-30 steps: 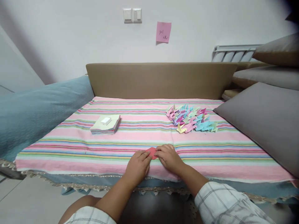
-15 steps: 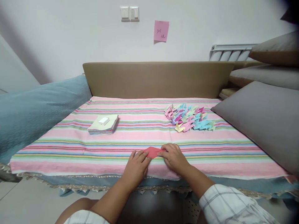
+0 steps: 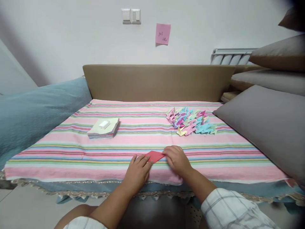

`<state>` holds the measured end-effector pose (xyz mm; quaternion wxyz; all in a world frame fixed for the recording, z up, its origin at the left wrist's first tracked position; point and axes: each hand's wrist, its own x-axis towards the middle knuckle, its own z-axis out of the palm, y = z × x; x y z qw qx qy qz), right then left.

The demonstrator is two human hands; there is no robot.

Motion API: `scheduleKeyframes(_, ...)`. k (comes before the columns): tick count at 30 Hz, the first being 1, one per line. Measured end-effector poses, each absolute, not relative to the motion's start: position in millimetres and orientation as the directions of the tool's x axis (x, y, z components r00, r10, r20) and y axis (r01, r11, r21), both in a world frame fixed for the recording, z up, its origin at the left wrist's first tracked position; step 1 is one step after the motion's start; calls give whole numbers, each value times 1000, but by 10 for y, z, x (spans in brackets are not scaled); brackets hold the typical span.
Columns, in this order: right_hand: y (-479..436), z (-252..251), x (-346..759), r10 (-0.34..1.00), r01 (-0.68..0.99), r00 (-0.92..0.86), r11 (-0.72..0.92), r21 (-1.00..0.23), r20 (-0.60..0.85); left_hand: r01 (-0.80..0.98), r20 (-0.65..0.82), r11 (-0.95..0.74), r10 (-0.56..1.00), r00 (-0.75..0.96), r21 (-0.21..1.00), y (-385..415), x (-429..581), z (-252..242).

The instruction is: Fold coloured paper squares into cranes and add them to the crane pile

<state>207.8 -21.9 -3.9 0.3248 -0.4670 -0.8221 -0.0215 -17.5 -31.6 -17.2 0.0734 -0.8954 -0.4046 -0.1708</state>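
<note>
A folded red origami paper [image 3: 154,156], diamond-like with a pointed right end, lies on the striped cloth near its front edge. My left hand [image 3: 138,170] holds its left end, with the thumb along the near edge and the fingers over the corner. At the right tip, my right hand [image 3: 176,160] pinches the paper between thumb and fingers. Several folded paper cranes [image 3: 190,122] in pink, blue, purple, green and yellow sit in a cluster beyond my right hand. A stack of square coloured paper [image 3: 101,130] rests to the far left.
A small white box [image 3: 104,124] lies on the stack. The striped cloth [image 3: 71,152] covers the seat, with a brown backrest [image 3: 157,82] behind. Grey cushions [image 3: 267,127] are piled at the right; a blue armrest [image 3: 47,108] borders the left.
My right fingers have drawn together into a pinch at the paper's right tip, where they lay flatter before. My left hand stays on the paper. The whole view has shifted slightly.
</note>
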Motion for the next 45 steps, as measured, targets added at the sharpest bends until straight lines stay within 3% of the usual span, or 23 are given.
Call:
scheduleKeyframes(3,-226,-87,1853,682,706,-481,674,-219,550,754,371,-657,702,608,7,-324,-167,-152)
scheduleKeyframes(14,-114,-156,1630,848,829,-367,484,-279,381,783,368,-611,759,537,119,-328,-248,-106)
scheduleKeyframes(21,-137,-125,1637,884,825,-353,448,-343,307,817,414,-570,768,489,90,-273,-359,-42)
scheduleKeyframes(41,-130,-136,1635,907,823,-324,410,-393,268,882,269,-385,910,315,270,-109,-462,96)
scheduleKeyframes(45,-128,-145,1633,906,826,-322,411,-385,275,913,450,-348,864,224,214,-125,-364,128)
